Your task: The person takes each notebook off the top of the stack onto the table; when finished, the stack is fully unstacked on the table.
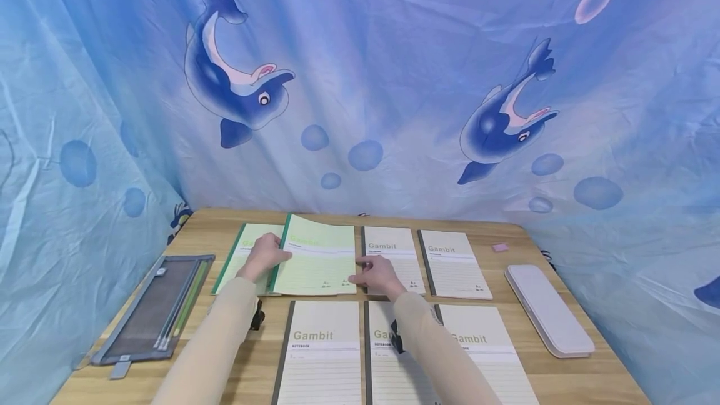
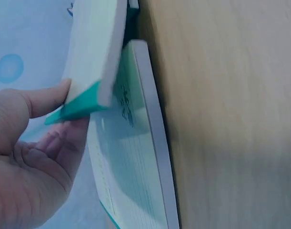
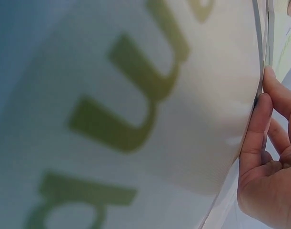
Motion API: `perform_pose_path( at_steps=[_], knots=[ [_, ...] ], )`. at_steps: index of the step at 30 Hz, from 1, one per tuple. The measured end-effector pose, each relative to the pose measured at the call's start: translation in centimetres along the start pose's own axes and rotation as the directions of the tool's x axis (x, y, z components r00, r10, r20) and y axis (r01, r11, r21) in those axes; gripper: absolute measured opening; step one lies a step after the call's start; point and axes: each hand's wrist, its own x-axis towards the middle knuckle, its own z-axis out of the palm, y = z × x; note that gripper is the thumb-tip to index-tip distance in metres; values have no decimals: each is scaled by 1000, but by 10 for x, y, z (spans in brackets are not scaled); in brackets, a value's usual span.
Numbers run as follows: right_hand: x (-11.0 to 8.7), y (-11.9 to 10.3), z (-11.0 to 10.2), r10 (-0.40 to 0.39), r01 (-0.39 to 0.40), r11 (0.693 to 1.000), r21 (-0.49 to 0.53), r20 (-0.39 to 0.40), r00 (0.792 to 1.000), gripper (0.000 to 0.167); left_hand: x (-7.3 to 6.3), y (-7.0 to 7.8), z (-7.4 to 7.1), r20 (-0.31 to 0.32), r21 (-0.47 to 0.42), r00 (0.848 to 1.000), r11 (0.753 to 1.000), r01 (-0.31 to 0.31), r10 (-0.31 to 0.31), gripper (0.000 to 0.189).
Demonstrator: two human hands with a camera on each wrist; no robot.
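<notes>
A pale green notebook [image 1: 320, 264] with a green spine lies in the back row, its left side raised. My left hand [image 1: 265, 255] pinches it near the spine, thumb on the cover and fingers underneath, as the left wrist view shows. Under that raised side, another green-spined notebook [image 2: 131, 157] lies flat on the table. At the raised notebook's lower right edge, my right hand [image 1: 378, 274] holds the edge between thumb and fingers; how firmly is hard to see. This hand is over the left side of a white notebook [image 1: 402, 267] with a dark spine.
Another white notebook [image 1: 454, 264] lies at the back right. Three more, including a front-left notebook [image 1: 320, 355], form the front row under my forearms. A mesh pencil pouch [image 1: 152, 305] is left; a white case [image 1: 548, 308] and pink eraser [image 1: 500, 247] are right.
</notes>
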Motion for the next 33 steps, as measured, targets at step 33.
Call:
perform_pose_path(
  at_steps=[33],
  knots=[
    [2, -1, 4, 16, -16, 1000, -17, -1, 1000, 61, -55, -37, -97, -74, -225, 997, 974, 5, -22, 60]
  ],
)
